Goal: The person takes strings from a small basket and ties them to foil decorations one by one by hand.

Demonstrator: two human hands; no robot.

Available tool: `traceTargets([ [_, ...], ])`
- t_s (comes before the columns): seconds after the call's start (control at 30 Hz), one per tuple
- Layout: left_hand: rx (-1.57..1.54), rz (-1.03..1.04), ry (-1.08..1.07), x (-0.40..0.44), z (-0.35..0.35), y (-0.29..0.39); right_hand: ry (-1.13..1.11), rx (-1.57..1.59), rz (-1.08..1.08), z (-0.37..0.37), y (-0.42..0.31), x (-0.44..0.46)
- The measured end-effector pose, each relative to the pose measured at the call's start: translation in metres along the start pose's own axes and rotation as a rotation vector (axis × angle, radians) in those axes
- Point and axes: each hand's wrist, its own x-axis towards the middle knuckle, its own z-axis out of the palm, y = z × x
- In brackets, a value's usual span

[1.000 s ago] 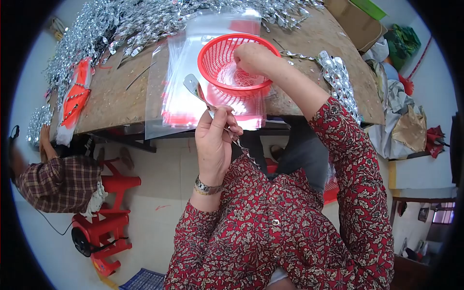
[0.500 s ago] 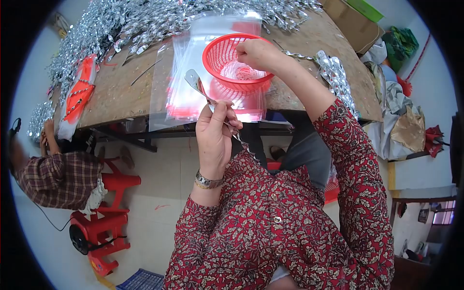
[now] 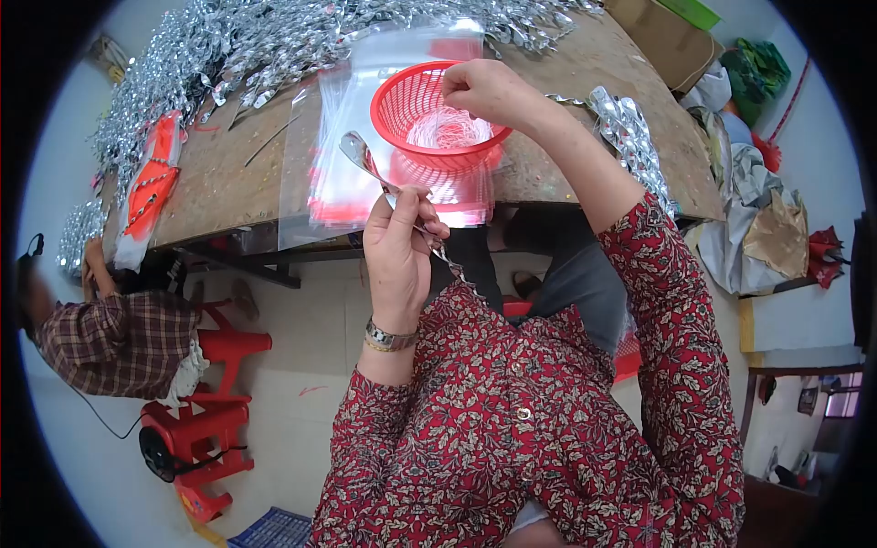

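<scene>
My left hand (image 3: 400,260) is closed around a twisted silver foil strip (image 3: 364,157). The strip's flat, rounded end points up and away, and its spiral tail hangs below my fingers. Over the right side of a red plastic basket (image 3: 438,164) is my right hand (image 3: 498,93), its fingertips pinched together; whatever they hold is too small to make out. Inside the basket lies a loose heap of pale pink and white strings (image 3: 448,131). The basket stands on a stack of clear plastic bags (image 3: 340,173) with red printing.
Shiny silver twisted strips (image 3: 247,46) pile along the table's far side, with another bundle (image 3: 630,137) at right. An orange-red packet (image 3: 153,187) lies at left. A person in a checked shirt (image 3: 119,342) sits at the left beside red stools (image 3: 215,420).
My right hand has lifted slightly from the strings in the basket, still pinched. My left hand keeps hold of the strip. The whole view has shifted a little.
</scene>
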Motion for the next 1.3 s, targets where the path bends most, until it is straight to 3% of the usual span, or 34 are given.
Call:
traceTargets([
  [0.3,0.048,0.010,0.028,0.000,-0.001,-0.002,0.081,0.183,0.019,-0.012,-0.006,-0.009],
  [0.57,0.109,0.062,0.052,0.009,0.004,0.006,0.242,0.144,-0.236,-0.019,-0.010,-0.024],
  [0.6,0.133,0.073,0.072,0.010,0.008,0.009,0.089,0.190,-0.084,-0.043,-0.040,-0.042],
  [0.63,0.136,0.064,0.072,0.011,0.010,0.011,0.090,0.194,-0.076,-0.040,-0.037,-0.044],
  [0.7,0.189,0.126,-0.002,0.015,0.015,0.018,0.146,0.097,-0.222,-0.036,-0.034,-0.047],
  [0.8,0.221,0.137,-0.027,0.020,0.024,0.023,0.263,0.165,-0.257,-0.042,-0.036,-0.054],
  [0.93,0.233,0.122,-0.052,0.022,0.028,0.024,0.364,0.224,-0.195,-0.049,-0.034,-0.056],
  [1.0,0.236,0.136,-0.063,0.021,0.026,0.025,0.402,0.439,-0.172,-0.052,-0.035,-0.059],
  [1.3,0.253,0.160,-0.043,0.016,0.038,0.033,0.405,0.477,-0.153,-0.061,-0.058,-0.077],
])
